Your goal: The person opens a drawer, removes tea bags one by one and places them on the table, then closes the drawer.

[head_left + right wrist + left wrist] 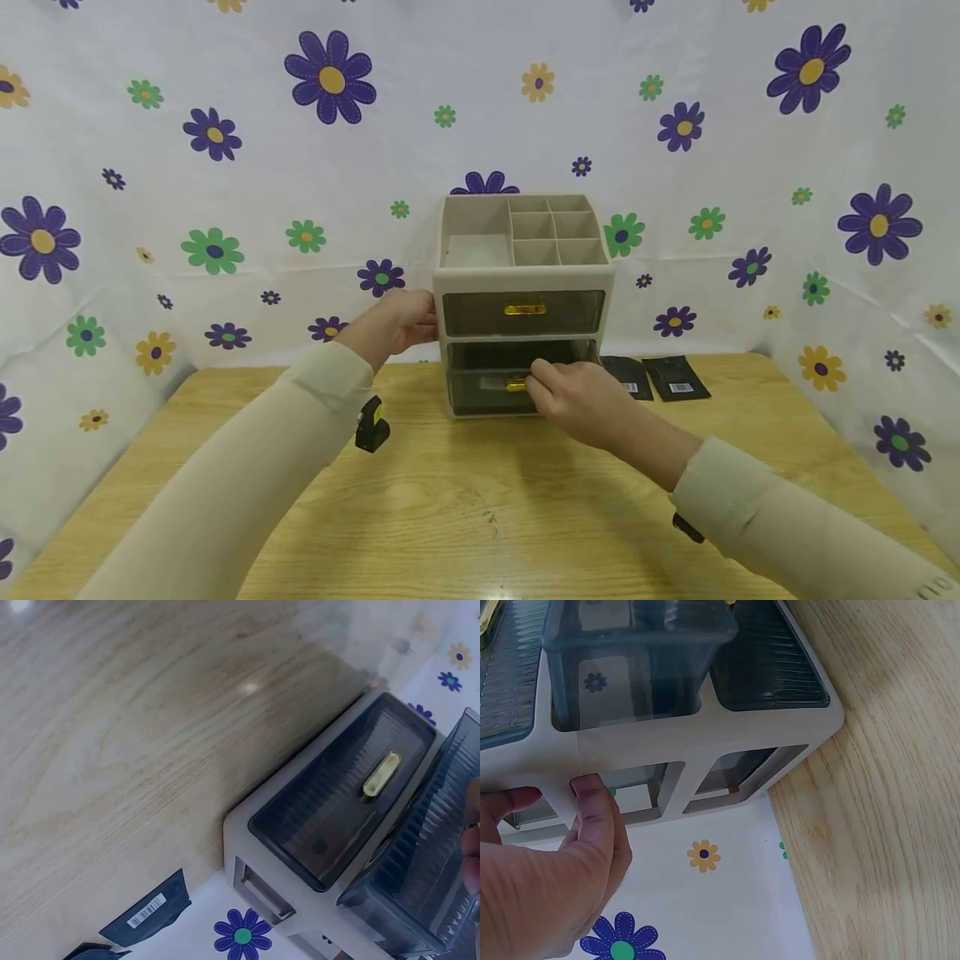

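A beige desktop organizer (pixel 525 273) with smoky see-through drawers and gold handles stands at the back of the table. Its middle drawer (pixel 641 645) is pulled partway out. My right hand (pixel 581 400) has its fingers curled at the gold handle (pixel 516 384) of that drawer; in the right wrist view only the fingertips (pixel 471 847) show at the edge. On the organizer's left side, my left hand (pixel 562 870) grips an upright of the frame, its thumb and fingers in the side openings. The top drawer (pixel 480 313) and bottom drawer (pixel 330 810) are closed.
Two black packets with barcode labels lie on the table right of the organizer, one packet (pixel 677 377) beside the other packet (pixel 628 375). Divided compartments (pixel 534 252) top the organizer. Behind it hangs a flower-patterned cloth (pixel 465 75). The wooden table (pixel 450 517) extends in front.
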Motion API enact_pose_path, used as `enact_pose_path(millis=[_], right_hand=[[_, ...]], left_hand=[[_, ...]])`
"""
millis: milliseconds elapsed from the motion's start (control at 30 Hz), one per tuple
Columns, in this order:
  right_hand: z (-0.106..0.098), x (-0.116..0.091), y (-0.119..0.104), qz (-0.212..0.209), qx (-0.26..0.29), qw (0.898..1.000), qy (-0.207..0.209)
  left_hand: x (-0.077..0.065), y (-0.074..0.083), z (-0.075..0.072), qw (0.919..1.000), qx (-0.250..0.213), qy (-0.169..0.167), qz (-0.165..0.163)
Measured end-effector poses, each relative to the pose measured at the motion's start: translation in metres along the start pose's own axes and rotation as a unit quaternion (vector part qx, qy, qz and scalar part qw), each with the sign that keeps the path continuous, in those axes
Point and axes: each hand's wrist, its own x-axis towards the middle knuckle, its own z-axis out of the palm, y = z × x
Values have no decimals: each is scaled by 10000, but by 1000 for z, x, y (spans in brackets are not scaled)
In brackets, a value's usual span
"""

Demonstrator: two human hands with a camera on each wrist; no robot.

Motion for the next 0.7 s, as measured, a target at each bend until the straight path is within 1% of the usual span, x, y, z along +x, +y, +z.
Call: enact_pose_path(millis=[233, 367, 700], right_hand=[[-12, -4, -7, -96, 49, 9999, -99], [-16, -6, -10, -141, 62, 9999, -72], [-25, -9, -15, -344, 27, 9990, 282]], left_hand=[[-1, 0, -1, 10000, 40, 0, -12], [-1, -1, -2, 10000, 32, 18, -14], [0, -1, 0, 10000, 6, -8, -6]])
